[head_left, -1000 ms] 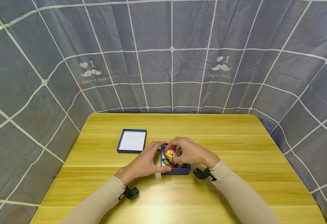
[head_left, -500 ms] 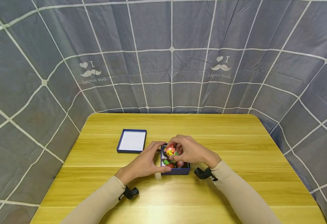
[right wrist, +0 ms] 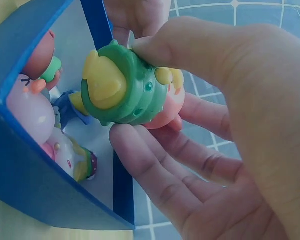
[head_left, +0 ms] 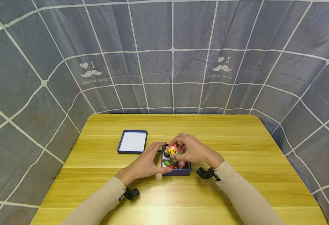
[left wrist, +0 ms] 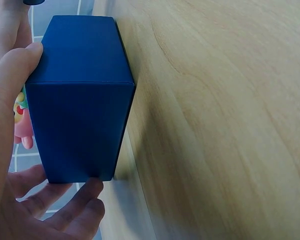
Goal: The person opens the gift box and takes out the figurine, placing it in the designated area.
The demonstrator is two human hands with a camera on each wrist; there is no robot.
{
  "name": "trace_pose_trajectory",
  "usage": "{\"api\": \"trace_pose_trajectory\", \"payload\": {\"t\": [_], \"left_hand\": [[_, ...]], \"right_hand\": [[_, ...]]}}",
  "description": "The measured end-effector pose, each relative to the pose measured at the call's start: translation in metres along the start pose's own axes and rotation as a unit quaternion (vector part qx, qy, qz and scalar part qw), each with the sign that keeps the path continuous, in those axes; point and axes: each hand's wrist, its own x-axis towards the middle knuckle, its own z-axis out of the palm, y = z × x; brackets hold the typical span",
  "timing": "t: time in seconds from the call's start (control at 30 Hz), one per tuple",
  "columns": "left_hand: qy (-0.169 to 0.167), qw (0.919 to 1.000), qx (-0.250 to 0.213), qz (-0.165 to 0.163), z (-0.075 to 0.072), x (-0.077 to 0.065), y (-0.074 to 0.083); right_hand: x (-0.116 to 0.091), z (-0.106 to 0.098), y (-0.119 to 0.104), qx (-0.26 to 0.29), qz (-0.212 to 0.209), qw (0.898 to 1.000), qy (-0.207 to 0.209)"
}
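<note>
Between thumb and fingers of the R hand (head_left: 194,151), head view: the pink-and-green fig. (head_left: 172,150), over the open mouth of the blue box (head_left: 181,172). R grip is a part-closed pinch w/ that fig. in it. Just below the grip, other toys (head_left: 168,163) lie in the box. L hand (head_left: 144,162) spans the box's left end, thumb on the near side, fingers reaching to the far side. Beyond the L grip, well apart from the R, a shallow blue tray (head_left: 132,141) lies white side up on the table (head_left: 237,193).

L wrist view: L thumb bears on the box edge, bent fingertips at the opp. end, so this grip has the box across its width. A bit of the fig. shows past the rim, rest hidden.

R wrist view: R thumb one side of the fig., fingertips opp.; yellow foot (right wrist: 104,85) points toward the box. Fig. looks smooth & rounded, so prob. best pinched round the body, not the foot, & moved straight thru the mouth, clear of walls & toys. L hand should just steady the box, no hard squeeze: walls may bow.
</note>
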Motion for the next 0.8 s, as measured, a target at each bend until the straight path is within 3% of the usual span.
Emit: {"api": "trace_pose_trajectory", "payload": {"t": [0.8], "left_hand": [[0.001,0.9999,-0.008,-0.006,0.002,0.001,-0.001]], "right_hand": [[-0.009,-0.013,0.003,-0.002,0.015,1.0,0.027]]}}
